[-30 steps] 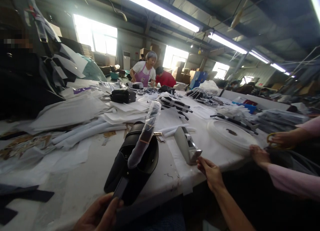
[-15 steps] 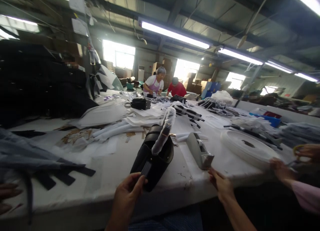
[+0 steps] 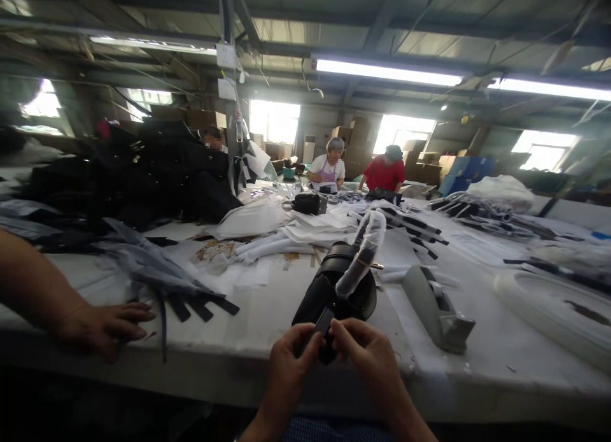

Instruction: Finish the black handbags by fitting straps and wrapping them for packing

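A black leather bag [image 3: 329, 289] lies on the white table [image 3: 267, 340] right in front of me. A strap wrapped in clear plastic [image 3: 360, 260] rises from it. My left hand [image 3: 286, 359] and my right hand [image 3: 367, 356] meet at the near end of the bag. Both pinch the dark lower end of the strap [image 3: 324, 320] between thumb and fingers. A grey tape dispenser [image 3: 436, 308] stands just right of the bag.
Another person's hand [image 3: 102, 327] rests on the table edge at left, beside dark straps and grey fabric [image 3: 157, 270]. A pile of black bags [image 3: 143, 174] rises behind. White paper sheets, a white disc [image 3: 554, 308] and two workers at the far end [image 3: 353, 171] are also in view.
My right hand left the tape dispenser and came to the strap end beside my left hand. The view swung left, bringing another person's hand at the left into view.
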A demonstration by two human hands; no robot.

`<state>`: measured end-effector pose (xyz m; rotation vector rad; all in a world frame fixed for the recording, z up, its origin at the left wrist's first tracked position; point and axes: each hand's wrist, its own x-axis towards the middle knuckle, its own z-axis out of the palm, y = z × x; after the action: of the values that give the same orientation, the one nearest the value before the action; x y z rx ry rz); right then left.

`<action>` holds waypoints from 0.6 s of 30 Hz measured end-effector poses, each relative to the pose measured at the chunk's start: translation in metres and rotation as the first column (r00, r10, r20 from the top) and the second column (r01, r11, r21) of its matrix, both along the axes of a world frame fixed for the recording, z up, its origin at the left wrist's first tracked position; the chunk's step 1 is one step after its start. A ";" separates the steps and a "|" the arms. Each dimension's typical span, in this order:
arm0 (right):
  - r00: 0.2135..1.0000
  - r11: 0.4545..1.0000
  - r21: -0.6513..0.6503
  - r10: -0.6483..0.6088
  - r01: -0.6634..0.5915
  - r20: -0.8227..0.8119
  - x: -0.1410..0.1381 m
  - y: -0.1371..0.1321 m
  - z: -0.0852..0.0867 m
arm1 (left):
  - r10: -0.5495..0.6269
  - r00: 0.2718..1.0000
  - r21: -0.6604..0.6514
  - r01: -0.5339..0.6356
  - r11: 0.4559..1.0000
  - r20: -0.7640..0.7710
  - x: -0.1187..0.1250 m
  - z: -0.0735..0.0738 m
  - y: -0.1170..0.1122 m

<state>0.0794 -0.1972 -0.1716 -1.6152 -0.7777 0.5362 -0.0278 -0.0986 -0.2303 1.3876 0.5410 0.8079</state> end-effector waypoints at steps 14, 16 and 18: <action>0.991 0.990 -0.092 -0.094 0.103 0.096 0.001 0.008 -0.010 | 0.036 0.999 0.069 -0.035 0.997 -0.022 -0.007 0.005 -0.004; 0.986 0.988 -0.100 -0.100 0.114 0.135 0.001 0.010 -0.010 | 0.053 0.998 0.083 -0.051 0.995 -0.024 -0.006 0.005 -0.004; 0.982 0.988 -0.099 -0.106 0.122 0.154 0.003 0.011 -0.011 | 0.050 0.999 0.084 -0.049 0.995 -0.012 -0.007 0.006 -0.003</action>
<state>0.0819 -0.1863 -0.1828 -1.8039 -0.7702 0.3843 -0.0344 -0.1016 -0.2245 1.4621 0.5602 0.8699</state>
